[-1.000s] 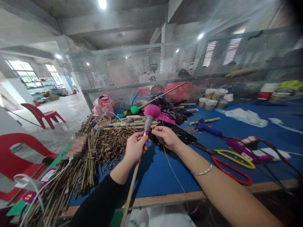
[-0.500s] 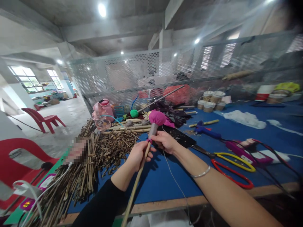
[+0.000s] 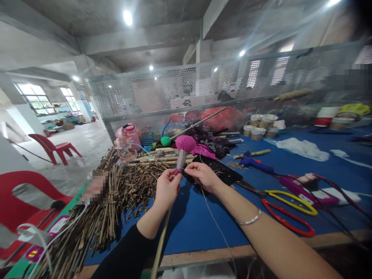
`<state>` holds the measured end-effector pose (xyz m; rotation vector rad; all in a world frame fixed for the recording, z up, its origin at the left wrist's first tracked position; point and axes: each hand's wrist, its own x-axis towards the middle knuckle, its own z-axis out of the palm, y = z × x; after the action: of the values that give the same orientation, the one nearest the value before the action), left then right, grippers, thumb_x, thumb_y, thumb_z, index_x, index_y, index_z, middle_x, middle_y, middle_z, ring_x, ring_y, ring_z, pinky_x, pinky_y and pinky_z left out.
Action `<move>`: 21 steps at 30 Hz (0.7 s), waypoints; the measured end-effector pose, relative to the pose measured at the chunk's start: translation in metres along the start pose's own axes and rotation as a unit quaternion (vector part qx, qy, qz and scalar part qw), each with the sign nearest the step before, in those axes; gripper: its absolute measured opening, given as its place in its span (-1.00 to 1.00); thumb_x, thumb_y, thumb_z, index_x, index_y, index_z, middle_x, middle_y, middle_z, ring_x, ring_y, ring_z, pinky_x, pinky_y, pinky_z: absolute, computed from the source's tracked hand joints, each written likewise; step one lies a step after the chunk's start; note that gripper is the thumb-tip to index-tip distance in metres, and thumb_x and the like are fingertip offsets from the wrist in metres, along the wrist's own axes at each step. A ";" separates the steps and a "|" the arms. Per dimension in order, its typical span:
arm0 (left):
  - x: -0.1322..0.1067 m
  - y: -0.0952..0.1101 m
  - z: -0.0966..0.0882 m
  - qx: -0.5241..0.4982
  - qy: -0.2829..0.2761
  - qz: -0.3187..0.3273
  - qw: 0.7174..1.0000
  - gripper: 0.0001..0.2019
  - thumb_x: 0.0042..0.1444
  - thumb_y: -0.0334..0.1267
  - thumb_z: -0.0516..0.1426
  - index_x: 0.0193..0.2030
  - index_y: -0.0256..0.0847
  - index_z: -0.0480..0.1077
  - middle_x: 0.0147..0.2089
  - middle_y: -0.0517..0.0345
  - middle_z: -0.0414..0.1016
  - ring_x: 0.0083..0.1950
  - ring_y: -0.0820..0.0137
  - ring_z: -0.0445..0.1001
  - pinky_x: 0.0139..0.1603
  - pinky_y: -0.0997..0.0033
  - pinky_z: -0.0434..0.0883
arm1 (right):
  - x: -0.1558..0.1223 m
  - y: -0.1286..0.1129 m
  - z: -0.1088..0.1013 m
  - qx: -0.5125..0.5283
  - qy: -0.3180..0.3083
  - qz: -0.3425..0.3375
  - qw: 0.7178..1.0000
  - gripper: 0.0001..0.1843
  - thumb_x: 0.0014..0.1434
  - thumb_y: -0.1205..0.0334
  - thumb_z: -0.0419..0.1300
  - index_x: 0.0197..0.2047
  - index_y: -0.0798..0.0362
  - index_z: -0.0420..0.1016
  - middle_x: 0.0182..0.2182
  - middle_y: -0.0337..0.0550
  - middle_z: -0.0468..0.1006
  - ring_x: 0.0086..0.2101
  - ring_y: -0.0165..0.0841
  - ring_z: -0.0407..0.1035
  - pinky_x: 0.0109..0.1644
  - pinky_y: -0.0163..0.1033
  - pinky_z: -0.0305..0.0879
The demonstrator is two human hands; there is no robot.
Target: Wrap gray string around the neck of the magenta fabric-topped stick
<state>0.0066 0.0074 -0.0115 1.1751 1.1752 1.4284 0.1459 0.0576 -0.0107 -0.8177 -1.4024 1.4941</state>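
Observation:
My left hand (image 3: 167,188) is closed around a thin wooden stick (image 3: 160,246), just below its wrapped upper end. The stick is topped by a round bundle of magenta cloth (image 3: 185,143), with a neck of grey thread windings (image 3: 181,159) beneath it. A bit of magenta cloth shows under the windings, by my left fingertips. My right hand (image 3: 203,176) is just to the right of the neck, thumb and forefinger pinched on the grey thread. From that hand the loose grey thread (image 3: 216,223) runs down over the table's front edge.
Dry plant stems (image 3: 112,197) are heaped on the left, beside a pink jug (image 3: 132,135). To the right lie large scissors (image 3: 287,201) with red and yellow handles, a blue glue gun (image 3: 257,162) and a purple power strip (image 3: 308,190). Small pots (image 3: 257,131) stand farther back.
My right hand has drawn slightly away from the wrapped neck, to the right. The magenta bundle has shifted a little left and the stick stands more upright. My left fingers have closed in near the windings.

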 end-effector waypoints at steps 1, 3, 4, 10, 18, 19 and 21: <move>0.000 0.000 0.000 -0.004 -0.001 0.001 1.000 -0.73 -0.06 -0.15 0.18 -0.27 -0.25 0.28 -0.53 0.28 0.38 -0.75 0.66 0.14 -0.80 0.65 0.04 | 0.000 0.000 0.001 0.001 0.001 0.002 1.000 -0.69 -0.15 0.07 0.32 -0.49 0.11 0.34 -0.78 -0.47 0.06 -0.75 -0.61 -0.18 -0.71 -0.38 -0.35; -0.001 0.002 0.001 -0.010 -0.003 0.003 1.000 -0.72 -0.06 -0.14 0.18 -0.26 -0.25 0.28 -0.52 0.27 0.39 -0.75 0.66 0.14 -0.80 0.65 0.04 | 0.000 0.000 0.002 -0.001 0.001 0.003 1.000 -0.68 -0.15 0.06 0.32 -0.50 0.11 0.35 -0.78 -0.47 0.07 -0.76 -0.61 -0.17 -0.71 -0.38 -0.35; -0.002 0.003 0.001 -0.010 -0.003 0.003 1.000 -0.73 -0.06 -0.15 0.18 -0.26 -0.25 0.27 -0.53 0.28 0.38 -0.75 0.65 0.14 -0.80 0.65 0.05 | 0.000 -0.001 0.002 -0.002 0.001 0.001 1.000 -0.68 -0.15 0.05 0.32 -0.50 0.11 0.35 -0.78 -0.47 0.07 -0.76 -0.61 -0.17 -0.71 -0.38 -0.34; -0.004 0.009 0.002 0.001 0.006 -0.007 1.000 -0.77 -0.05 -0.19 0.16 -0.28 -0.25 0.28 -0.58 0.32 0.35 -0.76 0.63 0.13 -0.81 0.63 0.05 | 0.000 0.001 0.002 0.013 -0.011 0.006 1.000 -0.69 -0.14 0.08 0.32 -0.49 0.11 0.36 -0.78 -0.47 0.06 -0.75 -0.61 -0.19 -0.70 -0.38 -0.36; -0.002 0.007 0.000 0.001 0.011 0.016 1.000 -0.74 -0.06 -0.16 0.18 -0.27 -0.26 0.32 -0.56 0.28 0.40 -0.76 0.66 0.13 -0.78 0.64 0.04 | -0.005 -0.004 0.008 0.041 -0.023 0.006 0.999 -0.70 -0.12 0.06 0.31 -0.44 0.11 0.40 -0.78 -0.47 0.04 -0.75 -0.61 -0.20 -0.71 -0.37 -0.37; -0.003 0.008 0.000 -0.003 0.010 0.014 1.000 -0.73 -0.07 -0.16 0.18 -0.27 -0.27 0.31 -0.55 0.28 0.40 -0.76 0.66 0.13 -0.78 0.64 0.04 | -0.004 -0.004 0.009 0.039 -0.018 0.006 0.999 -0.70 -0.12 0.06 0.31 -0.43 0.11 0.41 -0.78 -0.47 0.05 -0.75 -0.60 -0.20 -0.71 -0.37 -0.37; -0.004 0.010 0.000 -0.019 0.003 0.003 1.000 -0.72 -0.08 -0.15 0.19 -0.26 -0.26 0.30 -0.53 0.27 0.41 -0.76 0.65 0.13 -0.80 0.63 0.05 | -0.003 -0.003 0.009 0.030 -0.006 0.000 1.000 -0.70 -0.12 0.05 0.31 -0.42 0.11 0.42 -0.78 -0.46 0.07 -0.75 -0.60 -0.19 -0.70 -0.37 -0.36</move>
<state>0.0066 0.0019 -0.0017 1.1496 1.1450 1.4534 0.1396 0.0513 -0.0074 -0.7726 -1.3591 1.5359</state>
